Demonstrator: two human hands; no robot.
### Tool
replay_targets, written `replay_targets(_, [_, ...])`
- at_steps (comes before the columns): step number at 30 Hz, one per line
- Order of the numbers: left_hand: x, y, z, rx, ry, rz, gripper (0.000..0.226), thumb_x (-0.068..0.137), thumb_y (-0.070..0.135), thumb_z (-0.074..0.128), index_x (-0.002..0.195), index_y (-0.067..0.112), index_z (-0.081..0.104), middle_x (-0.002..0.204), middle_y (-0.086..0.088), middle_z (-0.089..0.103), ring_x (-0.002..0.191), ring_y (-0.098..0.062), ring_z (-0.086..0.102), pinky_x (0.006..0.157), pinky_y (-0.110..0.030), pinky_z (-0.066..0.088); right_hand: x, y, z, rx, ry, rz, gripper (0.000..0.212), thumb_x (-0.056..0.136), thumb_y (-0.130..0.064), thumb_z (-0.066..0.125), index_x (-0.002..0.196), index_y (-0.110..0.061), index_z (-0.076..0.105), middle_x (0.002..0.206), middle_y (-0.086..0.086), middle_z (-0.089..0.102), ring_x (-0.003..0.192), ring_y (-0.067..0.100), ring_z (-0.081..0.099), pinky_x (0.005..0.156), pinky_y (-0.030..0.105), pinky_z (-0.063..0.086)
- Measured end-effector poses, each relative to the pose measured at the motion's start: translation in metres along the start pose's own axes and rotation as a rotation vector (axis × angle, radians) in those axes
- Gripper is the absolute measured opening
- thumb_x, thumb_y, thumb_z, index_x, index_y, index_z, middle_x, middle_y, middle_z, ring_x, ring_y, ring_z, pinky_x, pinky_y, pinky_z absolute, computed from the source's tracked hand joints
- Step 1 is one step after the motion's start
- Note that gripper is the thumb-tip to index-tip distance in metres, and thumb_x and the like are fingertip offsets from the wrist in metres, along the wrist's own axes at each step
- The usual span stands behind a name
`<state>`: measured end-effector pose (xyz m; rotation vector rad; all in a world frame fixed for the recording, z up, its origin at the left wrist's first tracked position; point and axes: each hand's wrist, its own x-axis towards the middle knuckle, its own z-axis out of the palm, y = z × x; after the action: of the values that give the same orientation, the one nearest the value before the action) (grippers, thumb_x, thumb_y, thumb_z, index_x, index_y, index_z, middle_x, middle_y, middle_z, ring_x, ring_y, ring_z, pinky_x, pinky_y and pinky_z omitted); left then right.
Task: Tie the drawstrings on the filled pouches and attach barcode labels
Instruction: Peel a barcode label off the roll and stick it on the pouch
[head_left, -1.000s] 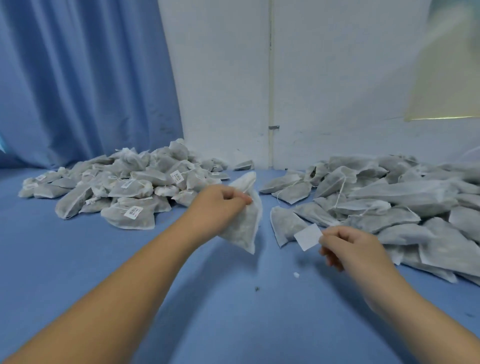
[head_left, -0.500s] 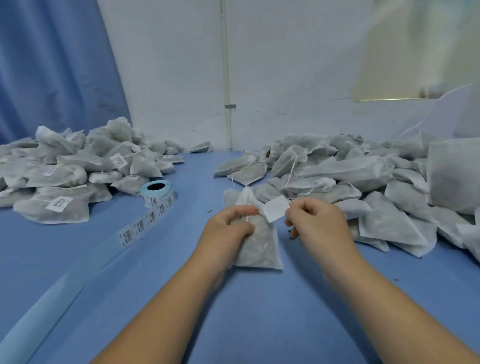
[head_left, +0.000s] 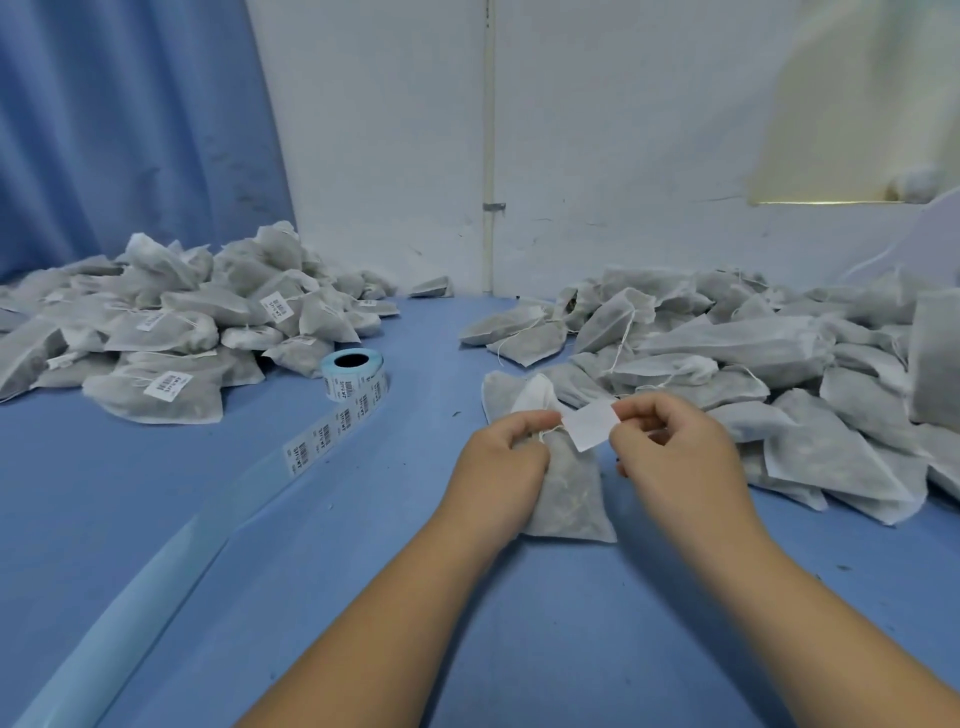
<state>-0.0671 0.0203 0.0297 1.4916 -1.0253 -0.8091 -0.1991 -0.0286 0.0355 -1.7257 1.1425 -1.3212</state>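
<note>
Pinching pouch (head_left: 569, 493) neck and string (head_left: 546, 434) with left hand (head_left: 506, 457), label (head_left: 589, 425) edge with right hand (head_left: 670, 452). Best to wrap label round string just past left thumb, then squeeze flat.

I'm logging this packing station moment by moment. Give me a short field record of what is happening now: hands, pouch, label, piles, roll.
left hand: grips the pouch at its gathered neck
right hand: pinches a white label, blank side to camera
label state: at the pouch's neck; unclear if stuck on yet
left pile: pouches, several showing barcode labels
right pile: pouches, no labels visible
label roll: on the blue table by the left pile, strip trailing toward the camera
</note>
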Motion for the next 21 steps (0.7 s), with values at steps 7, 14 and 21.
replay_targets(7, [-0.0005, -0.0033, 0.0052, 0.145, 0.033, 0.146, 0.055, 0.086, 0.001, 0.049, 0.128, 0.032, 0.063, 0.130, 0.014, 0.062, 0.119, -0.007, 0.058, 0.094, -0.016, 0.043, -0.0038, 0.0012, 0.0046, -0.119, 0.068, -0.183, 0.026, 0.077, -0.004, 0.060, 0.089, -0.027, 0.060, 0.093, -0.012, 0.057, 0.078, -0.007, 0.055, 0.067, 0.011, 0.039])
replay_targets(14, [-0.0010, -0.0032, 0.0077, 0.182, 0.068, 0.191, 0.057, 0.084, 0.000, 0.049, 0.128, 0.034, 0.063, 0.132, 0.017, 0.060, 0.123, 0.000, 0.051, 0.096, -0.009, 0.036, -0.0054, 0.0017, 0.0073, -0.173, 0.115, -0.291, 0.030, 0.076, 0.002, 0.062, 0.094, -0.022, 0.061, 0.090, -0.014, 0.056, 0.087, -0.009, 0.053, 0.073, 0.017, 0.040])
replay_targets(21, [-0.0002, -0.0063, 0.0093, 0.252, 0.065, 0.263, 0.056, 0.084, 0.002, 0.052, 0.129, 0.034, 0.062, 0.133, 0.017, 0.059, 0.123, 0.003, 0.049, 0.080, 0.010, 0.026, -0.0082, -0.0009, 0.0089, -0.233, 0.137, -0.352, 0.030, 0.075, 0.004, 0.062, 0.095, -0.018, 0.062, 0.088, -0.015, 0.052, 0.086, -0.011, 0.051, 0.072, 0.004, 0.036])
